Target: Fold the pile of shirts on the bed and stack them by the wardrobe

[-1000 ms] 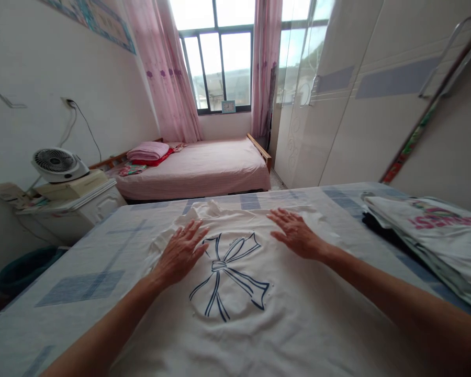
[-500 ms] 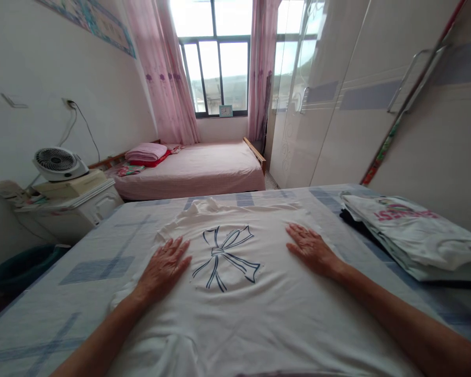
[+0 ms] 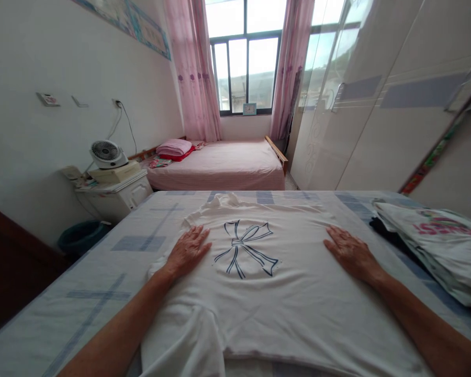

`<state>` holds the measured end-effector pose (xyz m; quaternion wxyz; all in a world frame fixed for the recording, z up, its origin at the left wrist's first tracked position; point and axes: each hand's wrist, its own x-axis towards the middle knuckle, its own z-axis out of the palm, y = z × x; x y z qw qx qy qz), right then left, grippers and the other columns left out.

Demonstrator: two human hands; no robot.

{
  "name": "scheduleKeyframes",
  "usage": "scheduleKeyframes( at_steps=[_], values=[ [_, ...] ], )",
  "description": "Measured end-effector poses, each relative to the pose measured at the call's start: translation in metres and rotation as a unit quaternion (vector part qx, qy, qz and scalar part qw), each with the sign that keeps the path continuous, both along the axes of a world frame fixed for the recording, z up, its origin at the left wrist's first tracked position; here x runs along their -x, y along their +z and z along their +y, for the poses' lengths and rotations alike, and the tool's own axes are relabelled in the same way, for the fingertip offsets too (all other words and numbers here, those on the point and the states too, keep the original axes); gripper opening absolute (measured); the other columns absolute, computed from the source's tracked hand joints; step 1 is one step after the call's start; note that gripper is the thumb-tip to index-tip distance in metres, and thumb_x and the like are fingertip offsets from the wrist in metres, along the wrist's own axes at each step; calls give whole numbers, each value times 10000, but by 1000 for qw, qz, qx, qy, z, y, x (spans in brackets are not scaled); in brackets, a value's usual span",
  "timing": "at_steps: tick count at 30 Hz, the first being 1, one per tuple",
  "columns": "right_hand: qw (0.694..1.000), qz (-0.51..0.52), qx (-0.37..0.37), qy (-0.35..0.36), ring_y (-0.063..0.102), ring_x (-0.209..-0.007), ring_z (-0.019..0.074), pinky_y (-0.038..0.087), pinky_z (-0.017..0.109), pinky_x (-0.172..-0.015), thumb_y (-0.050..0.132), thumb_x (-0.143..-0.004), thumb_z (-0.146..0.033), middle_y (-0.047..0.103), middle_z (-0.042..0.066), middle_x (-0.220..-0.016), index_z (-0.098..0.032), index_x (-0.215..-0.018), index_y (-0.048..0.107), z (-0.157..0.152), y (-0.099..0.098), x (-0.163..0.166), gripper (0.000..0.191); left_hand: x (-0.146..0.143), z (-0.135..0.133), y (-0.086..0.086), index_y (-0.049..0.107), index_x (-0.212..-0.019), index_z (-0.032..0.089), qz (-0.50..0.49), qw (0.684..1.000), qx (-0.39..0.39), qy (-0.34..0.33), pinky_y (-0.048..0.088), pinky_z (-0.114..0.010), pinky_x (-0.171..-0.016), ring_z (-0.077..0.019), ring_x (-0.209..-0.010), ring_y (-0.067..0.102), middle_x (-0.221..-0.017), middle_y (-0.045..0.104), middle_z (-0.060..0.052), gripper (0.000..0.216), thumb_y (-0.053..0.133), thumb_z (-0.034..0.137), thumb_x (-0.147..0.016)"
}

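Observation:
Spread over the bed in front of me lies a white T-shirt [image 3: 282, 309] with a dark blue bow print [image 3: 243, 248]. My left hand [image 3: 188, 250] rests flat on the cloth just left of the bow, fingers stretched out. On the shirt's right part, my right hand [image 3: 351, 252] lies flat too, its fingers extended. Neither hand grips anything. Slight wrinkles run across the fabric between the hands, and the shirt's near left part is bunched in loose folds.
A stack of folded clothes [image 3: 435, 235] lies at the right on the blue-and-white bedsheet [image 3: 98, 298]. Beyond stand a pink bed [image 3: 227, 167] and a tall glossy wardrobe [image 3: 361, 136]. At left are a fan [image 3: 108, 153] on a cabinet and a dark bin [image 3: 82, 235].
My view has swung left, so the scene sits further right. My right hand has slid outward over the shirt, away from the bow; my left hand stays beside the print.

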<state>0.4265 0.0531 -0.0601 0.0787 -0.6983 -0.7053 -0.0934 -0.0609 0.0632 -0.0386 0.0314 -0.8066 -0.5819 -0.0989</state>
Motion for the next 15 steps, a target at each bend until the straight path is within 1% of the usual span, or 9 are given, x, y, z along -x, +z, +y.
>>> scheduleKeyframes(
  at_steps=[7, 15],
  values=[
    [1000, 6, 3, 1, 361, -1353, 246, 290, 454, -1108, 213, -912, -473, 414, 88, -1466, -138, -1387, 449, 1, 0, -3, 628, -2, -2, 2, 431, -1402, 189, 7, 1000, 5, 8, 274, -460, -1129, -283, -1393, 297, -1494, 360, -118, 569, 311, 495, -938],
    [1000, 8, 23, -12, 336, -1368, 249, 279, 455, -1107, 222, -929, -432, 382, 108, -1481, -127, -1399, 434, -3, 10, 6, 599, 1, 2, -1, 460, -1381, 165, 0, 1000, -3, -7, 298, -485, -1111, -292, -1382, 320, -1475, 387, -138, 577, 309, 491, -930]
  ],
)
